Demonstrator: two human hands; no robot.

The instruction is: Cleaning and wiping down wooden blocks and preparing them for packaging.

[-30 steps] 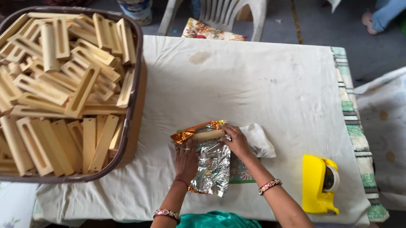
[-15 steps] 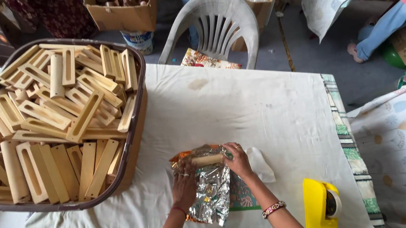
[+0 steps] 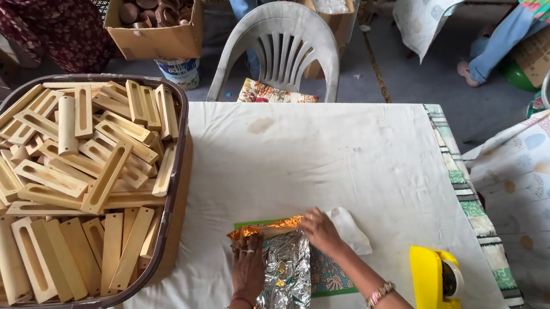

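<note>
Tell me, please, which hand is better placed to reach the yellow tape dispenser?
Right, probably: the right hand is on the foil's dispenser-side edge, nearer the tape dispenser; the left hand presses the foil farther away.

Crinkled glossy foil wrap; matt pale wooden blocks; smooth yellow plastic dispenser

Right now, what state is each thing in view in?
Left hand: flat on the foil, pressing.
Right hand: gripping the foil's top edge.
Foil sheet: crinkled, partly folded, silver side up.
Basket: heaped with slotted wooden blocks.
Tape dispenser: upright, untouched, roll loaded.
Plastic chair: empty, pushed to the table.
Cardboard box: open, filled.
</note>
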